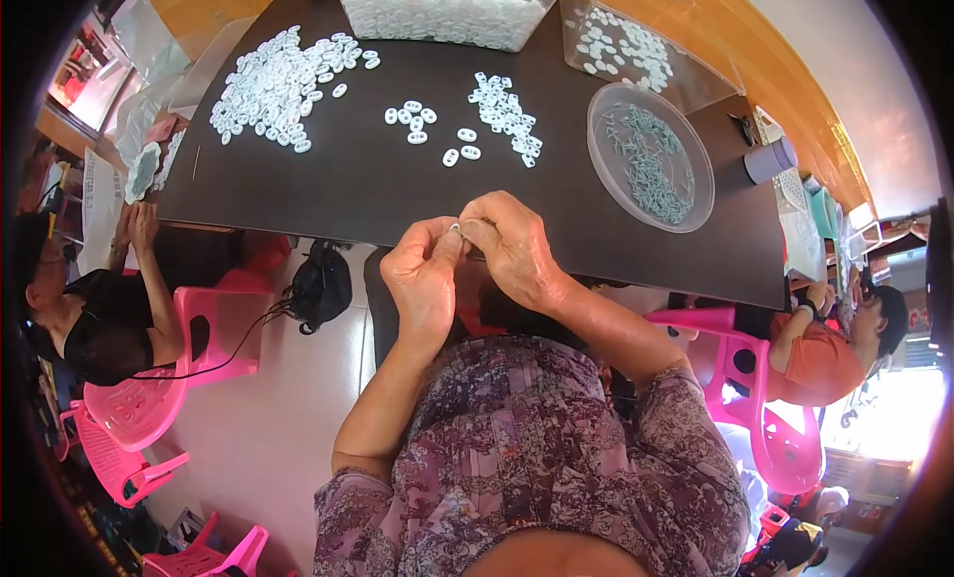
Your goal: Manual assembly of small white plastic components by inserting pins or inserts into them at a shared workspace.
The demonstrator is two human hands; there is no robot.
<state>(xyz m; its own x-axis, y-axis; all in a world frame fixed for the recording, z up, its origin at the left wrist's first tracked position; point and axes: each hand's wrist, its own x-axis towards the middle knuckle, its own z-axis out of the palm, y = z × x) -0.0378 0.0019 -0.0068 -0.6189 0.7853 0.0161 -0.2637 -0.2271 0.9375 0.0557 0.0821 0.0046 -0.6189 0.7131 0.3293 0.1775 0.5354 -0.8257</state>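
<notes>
My left hand (421, 279) is over the table's front edge, its thumb and forefinger pinching a small white oval piece (455, 228). Against it, my right hand (515, 247) is closed in a pinch at the same piece; whatever lies between its fingertips is too small to make out. Beyond my hands lie a few loose white oval pieces with two dark holes (470, 153) and another small group (410, 118). A looser heap of white two-holed pieces (505, 115) is spread farther right.
A large pile of white ovals (273, 90) covers the table's (348, 189) far left. Clear tubs (447, 15) of white parts stand at the back. A round clear bowl (704, 184) holds small grey-green pins (651, 164). A purple-grey cylinder (771, 162) stands far right. People sit on both sides.
</notes>
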